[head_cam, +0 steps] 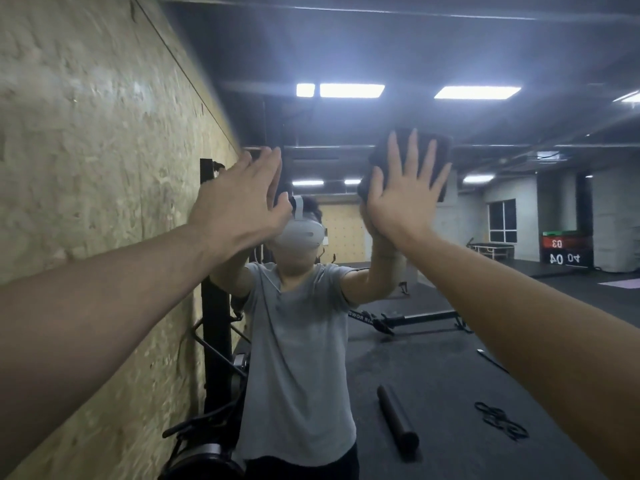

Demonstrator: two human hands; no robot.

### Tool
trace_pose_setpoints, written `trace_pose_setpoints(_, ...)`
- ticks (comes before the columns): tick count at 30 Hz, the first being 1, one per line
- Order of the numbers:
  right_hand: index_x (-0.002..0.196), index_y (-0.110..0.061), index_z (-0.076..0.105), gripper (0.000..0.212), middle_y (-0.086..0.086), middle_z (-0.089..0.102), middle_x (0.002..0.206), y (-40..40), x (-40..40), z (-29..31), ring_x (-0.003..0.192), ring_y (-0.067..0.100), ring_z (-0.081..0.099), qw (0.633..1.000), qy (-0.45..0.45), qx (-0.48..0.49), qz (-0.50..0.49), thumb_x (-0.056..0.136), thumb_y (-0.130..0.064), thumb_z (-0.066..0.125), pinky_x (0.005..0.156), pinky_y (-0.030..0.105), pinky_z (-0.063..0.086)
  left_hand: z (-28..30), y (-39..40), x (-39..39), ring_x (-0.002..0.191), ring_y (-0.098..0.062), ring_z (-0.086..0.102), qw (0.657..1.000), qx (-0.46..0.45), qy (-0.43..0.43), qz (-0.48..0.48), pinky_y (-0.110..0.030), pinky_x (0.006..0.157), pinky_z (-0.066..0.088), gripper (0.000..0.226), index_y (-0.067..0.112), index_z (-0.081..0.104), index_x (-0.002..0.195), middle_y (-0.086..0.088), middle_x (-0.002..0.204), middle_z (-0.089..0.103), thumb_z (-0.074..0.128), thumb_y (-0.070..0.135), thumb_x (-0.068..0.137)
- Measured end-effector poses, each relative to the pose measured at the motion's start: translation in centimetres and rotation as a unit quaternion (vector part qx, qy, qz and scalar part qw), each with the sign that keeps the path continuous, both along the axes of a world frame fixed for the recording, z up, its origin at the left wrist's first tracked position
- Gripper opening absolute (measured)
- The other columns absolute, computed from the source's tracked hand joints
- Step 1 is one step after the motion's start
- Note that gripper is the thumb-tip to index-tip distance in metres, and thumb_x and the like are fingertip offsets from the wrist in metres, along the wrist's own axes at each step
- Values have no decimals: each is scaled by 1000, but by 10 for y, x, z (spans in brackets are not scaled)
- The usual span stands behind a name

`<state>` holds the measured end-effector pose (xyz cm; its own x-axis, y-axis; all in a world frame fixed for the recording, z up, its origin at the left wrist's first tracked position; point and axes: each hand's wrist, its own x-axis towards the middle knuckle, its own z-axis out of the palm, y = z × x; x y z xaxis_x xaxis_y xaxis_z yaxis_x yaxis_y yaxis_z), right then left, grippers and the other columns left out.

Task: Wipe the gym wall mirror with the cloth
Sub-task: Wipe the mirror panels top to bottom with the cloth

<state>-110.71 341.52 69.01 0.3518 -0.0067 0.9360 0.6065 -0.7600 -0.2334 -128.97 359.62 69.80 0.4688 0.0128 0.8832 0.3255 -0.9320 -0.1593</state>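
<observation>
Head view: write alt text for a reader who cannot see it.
A right hand presses a dark cloth flat against a gym wall mirror, fingers spread. The left hand is raised open beside it, by a chipboard wall.

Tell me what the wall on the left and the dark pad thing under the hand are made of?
The wall looks like rough pressed wood-chip board: tan, matte, flecked. The cloth under the right hand looks like soft dark fabric, though blur leaves that unsure.

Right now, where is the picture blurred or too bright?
Head view: the wall at left is smeared by blur; the ceiling lights reflected in the mirror glare white; the dark cloth under the right hand shows no detail; the left hand is slightly soft.
</observation>
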Motion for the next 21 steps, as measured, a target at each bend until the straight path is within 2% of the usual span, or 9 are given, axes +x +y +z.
trace_pose_setpoints(4,164,-31,-3,65,6,-9,173,54,-37,-7,157,35,-14,987,-68,-142,-18,104,-52,10,123,66,-3,-3,7,-4,140,-30,42,999,-3,25,-33,-46,109,42,64,15,30,155,-10,156,39,47,44,100)
trace_pose_setpoints(7,165,-30,2,70,5,-8,173,90,-64,-20,156,35,-16,960,-109,-258,-5,99,-54,2,122,65,-11,-3,23,-4,157,-21,15,996,-19,36,-83,-38,126,18,71,12,21,162,-7,171,15,40,39,100)
trace_pose_setpoints(8,166,-30,5,71,4,-6,173,99,-70,-25,157,36,-16,948,-126,-291,2,99,-54,4,121,65,-13,-3,26,-4,158,-19,9,995,-28,36,-89,-37,128,13,73,13,17,163,-5,172,9,36,41,99)
trace_pose_setpoints(10,166,-29,13,71,5,3,173,106,-72,-30,158,35,-11,933,-152,-324,25,99,-54,13,123,63,-13,-6,25,-2,158,-21,9,996,-28,24,-76,-43,128,15,74,14,16,164,-6,172,9,26,44,96)
trace_pose_setpoints(13,162,-31,30,66,3,22,170,86,-57,-23,159,31,5,923,-182,-336,52,101,-53,19,127,57,-3,-8,13,5,158,-23,8,999,-4,22,-27,-49,127,14,76,17,18,163,-6,172,10,14,50,95)
trace_pose_setpoints(15,160,-34,33,61,1,25,170,59,-40,-15,159,30,10,930,-181,-317,45,104,-53,20,127,56,1,-6,-1,11,158,-22,5,1000,11,18,-23,-50,128,9,75,19,17,164,-5,173,7,14,52,96)
trace_pose_setpoints(18,162,-39,24,57,-1,16,172,6,-10,-4,159,29,5,959,-145,-242,24,106,-52,19,128,56,2,-1,-27,26,159,-22,2,998,27,9,-49,-49,128,6,65,21,20,163,-4,173,2,27,47,103)
trace_pose_setpoints(21,163,-40,12,58,-2,4,174,-53,27,0,159,25,-6,980,-87,-176,3,106,-52,15,128,55,-2,3,-56,45,159,-19,3,997,37,20,-62,-49,128,4,61,26,24,162,-1,173,1,29,47,105)
